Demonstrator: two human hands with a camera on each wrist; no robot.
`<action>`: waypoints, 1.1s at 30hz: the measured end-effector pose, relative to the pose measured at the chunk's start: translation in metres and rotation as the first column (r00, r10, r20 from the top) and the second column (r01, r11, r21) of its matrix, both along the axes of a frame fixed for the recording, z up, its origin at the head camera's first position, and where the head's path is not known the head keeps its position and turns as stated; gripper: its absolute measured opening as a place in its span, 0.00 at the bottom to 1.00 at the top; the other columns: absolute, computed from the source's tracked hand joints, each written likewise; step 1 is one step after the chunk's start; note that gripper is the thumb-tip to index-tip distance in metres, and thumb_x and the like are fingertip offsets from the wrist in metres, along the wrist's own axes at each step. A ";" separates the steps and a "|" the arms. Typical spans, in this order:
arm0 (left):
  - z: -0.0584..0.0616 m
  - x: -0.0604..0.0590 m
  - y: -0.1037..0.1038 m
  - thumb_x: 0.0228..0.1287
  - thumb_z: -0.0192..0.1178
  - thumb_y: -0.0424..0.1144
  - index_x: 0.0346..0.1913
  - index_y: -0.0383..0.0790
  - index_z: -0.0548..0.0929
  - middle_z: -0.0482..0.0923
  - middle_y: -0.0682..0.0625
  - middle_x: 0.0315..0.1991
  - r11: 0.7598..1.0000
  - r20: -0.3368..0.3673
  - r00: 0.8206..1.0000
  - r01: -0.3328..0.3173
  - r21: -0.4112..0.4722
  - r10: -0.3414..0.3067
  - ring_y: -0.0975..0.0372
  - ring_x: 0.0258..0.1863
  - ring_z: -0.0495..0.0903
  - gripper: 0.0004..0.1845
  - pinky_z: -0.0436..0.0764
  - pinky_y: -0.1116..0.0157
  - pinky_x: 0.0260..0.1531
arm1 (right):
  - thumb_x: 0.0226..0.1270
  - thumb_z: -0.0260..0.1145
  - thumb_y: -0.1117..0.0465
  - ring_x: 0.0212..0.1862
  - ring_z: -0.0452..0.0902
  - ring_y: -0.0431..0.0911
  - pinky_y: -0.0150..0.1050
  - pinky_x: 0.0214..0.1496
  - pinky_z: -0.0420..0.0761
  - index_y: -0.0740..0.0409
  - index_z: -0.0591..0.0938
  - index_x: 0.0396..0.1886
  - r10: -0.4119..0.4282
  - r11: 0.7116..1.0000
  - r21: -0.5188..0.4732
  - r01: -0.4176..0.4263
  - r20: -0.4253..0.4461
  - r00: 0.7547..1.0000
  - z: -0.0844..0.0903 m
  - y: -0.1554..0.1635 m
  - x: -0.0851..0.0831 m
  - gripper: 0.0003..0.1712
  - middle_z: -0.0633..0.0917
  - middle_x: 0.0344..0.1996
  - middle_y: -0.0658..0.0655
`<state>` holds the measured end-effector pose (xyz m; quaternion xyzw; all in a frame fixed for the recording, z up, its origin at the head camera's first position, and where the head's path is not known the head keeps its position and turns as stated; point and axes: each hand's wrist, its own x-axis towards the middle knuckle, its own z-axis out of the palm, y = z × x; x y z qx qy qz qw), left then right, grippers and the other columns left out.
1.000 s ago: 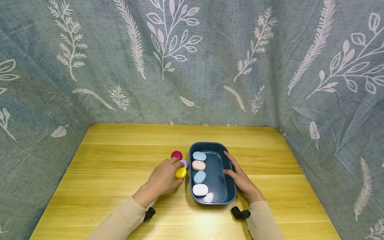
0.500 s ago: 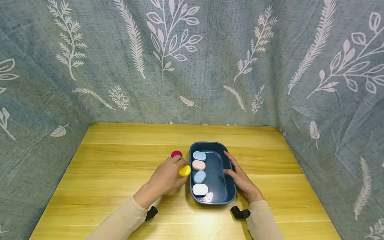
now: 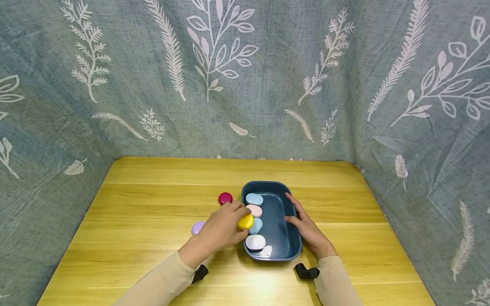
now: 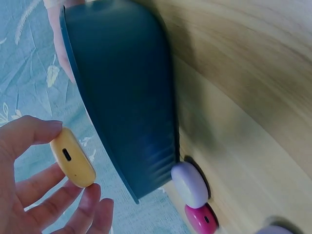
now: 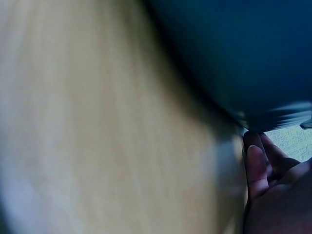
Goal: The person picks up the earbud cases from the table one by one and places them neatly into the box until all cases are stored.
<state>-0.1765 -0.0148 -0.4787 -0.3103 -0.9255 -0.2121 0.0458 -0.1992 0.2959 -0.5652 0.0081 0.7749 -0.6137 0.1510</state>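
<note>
My left hand [image 3: 220,231] has carried the yellow oval plastic case [image 3: 246,221] rightward off the yellow wooden tabletop [image 3: 145,204] in the last second; the grip pinches it between fingertips, now over the left rim of the dark blue plastic tray [image 3: 292,248], so it is about to go in. The lilac oval case [image 3: 197,228] is uncovered, left of that hand. My right hand [image 3: 308,231] rests straight-fingered on the right rim. A magenta oval case [image 3: 225,198] lies outside. Four pastel cases [image 3: 255,242] fill the left column, crowding the drop.
</note>
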 end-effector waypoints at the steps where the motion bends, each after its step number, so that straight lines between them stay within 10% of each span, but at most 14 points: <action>1: 0.000 0.000 0.001 0.59 0.73 0.48 0.56 0.46 0.85 0.81 0.53 0.52 1.000 0.001 1.000 0.005 -0.003 -0.005 0.59 0.44 0.77 0.22 0.82 0.63 0.43 | 0.77 0.61 0.57 0.85 0.33 0.58 0.68 0.81 0.46 0.16 0.57 0.79 0.000 1.000 0.001 0.000 0.001 1.000 0.000 0.000 0.000 0.41 0.42 0.85 0.46; 33: -0.005 0.012 0.038 0.61 0.72 0.51 0.56 0.49 0.86 0.81 0.54 0.51 0.990 -0.039 0.991 0.123 -0.076 -0.126 0.59 0.45 0.78 0.22 0.79 0.66 0.48 | 0.78 0.60 0.57 0.85 0.36 0.57 0.67 0.81 0.50 0.16 0.56 0.79 0.017 1.000 -0.008 -0.017 0.008 1.000 -0.001 0.001 0.000 0.41 0.41 0.85 0.46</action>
